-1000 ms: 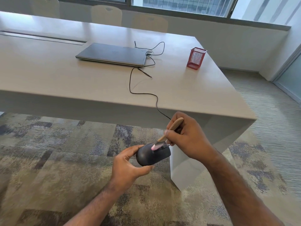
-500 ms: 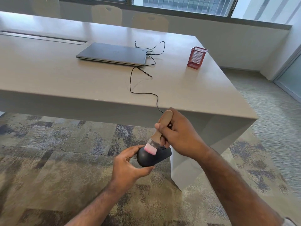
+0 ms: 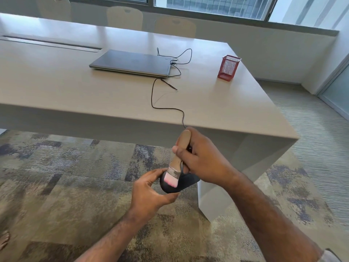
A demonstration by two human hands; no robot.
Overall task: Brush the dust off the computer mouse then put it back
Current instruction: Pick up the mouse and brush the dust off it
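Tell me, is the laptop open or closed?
Closed. The laptop lies flat on the table with its lid down; no screen or keys show.

My left hand (image 3: 151,193) cups the black mouse (image 3: 186,183) off the tabletop (image 3: 75,91), over the carpet (image 3: 66,176). My right hand (image 3: 202,157) grips the brush (image 3: 178,157), pink bristles on the mouse. Its cable (image 3: 154,97) trails toward the closed laptop (image 3: 130,62), with a red mesh cup (image 3: 228,68) nearby.
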